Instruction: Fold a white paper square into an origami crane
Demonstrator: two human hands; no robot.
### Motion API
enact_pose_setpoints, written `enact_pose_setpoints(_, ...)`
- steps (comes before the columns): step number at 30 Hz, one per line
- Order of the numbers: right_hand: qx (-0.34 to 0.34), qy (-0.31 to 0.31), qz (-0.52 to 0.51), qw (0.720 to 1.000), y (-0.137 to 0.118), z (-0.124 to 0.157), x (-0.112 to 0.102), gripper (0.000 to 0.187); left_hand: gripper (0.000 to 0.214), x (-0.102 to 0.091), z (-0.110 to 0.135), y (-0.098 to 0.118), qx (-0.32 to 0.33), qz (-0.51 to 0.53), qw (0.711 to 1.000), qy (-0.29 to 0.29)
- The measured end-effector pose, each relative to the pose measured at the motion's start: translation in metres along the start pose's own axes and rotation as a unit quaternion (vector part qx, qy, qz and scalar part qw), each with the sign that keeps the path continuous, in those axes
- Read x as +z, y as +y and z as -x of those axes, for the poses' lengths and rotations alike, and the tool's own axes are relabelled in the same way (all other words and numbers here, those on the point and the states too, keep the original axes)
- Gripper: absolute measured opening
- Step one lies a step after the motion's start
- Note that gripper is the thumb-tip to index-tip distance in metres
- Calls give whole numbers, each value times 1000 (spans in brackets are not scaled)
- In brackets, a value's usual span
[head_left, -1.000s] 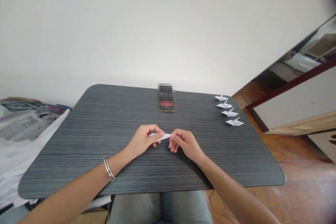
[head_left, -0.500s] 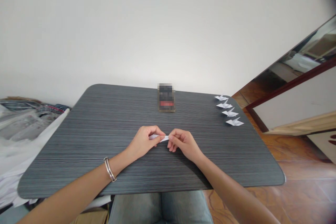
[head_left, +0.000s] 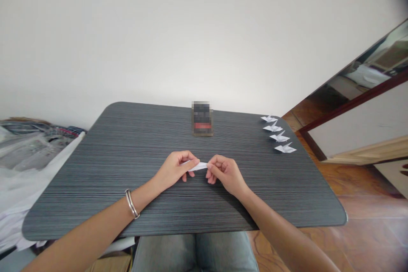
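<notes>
A narrow folded piece of white paper [head_left: 198,166] is held just above the middle of a dark grey striped table [head_left: 121,153]. My left hand [head_left: 174,169], with a silver bracelet on its wrist, pinches the paper's left end between thumb and fingers. My right hand [head_left: 223,173] pinches the right end with its fingers curled in. Most of the paper is hidden inside the two hands; only a short strip shows between them.
Several white folded paper cranes [head_left: 279,137] lie in a row near the table's far right edge. A small dark blurred object [head_left: 202,118] stands at the far middle edge. Piled cloth and plastic [head_left: 28,153] lie left of the table; wooden floor [head_left: 366,204] to the right.
The hands closed together half a second ago, shortening the visible strip, and have now drawn slightly apart again. Nothing else moved.
</notes>
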State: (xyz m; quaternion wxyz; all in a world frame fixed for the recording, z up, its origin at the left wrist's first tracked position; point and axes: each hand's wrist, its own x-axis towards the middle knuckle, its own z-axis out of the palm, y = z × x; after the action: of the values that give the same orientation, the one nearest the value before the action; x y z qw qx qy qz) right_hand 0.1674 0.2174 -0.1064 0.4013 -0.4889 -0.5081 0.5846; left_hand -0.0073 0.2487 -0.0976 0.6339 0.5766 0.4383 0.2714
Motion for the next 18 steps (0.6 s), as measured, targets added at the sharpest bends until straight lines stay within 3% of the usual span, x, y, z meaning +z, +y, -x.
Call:
enact_pose_setpoints(6,3,-8,-5,1000,1,-1,0,26,26,-2,-1,0,-31,-29,999,1)
enact_pose_setpoints(18,84,-45,-74,993,4,-7,0,28,23,2,3,-1,1,-112,994,18)
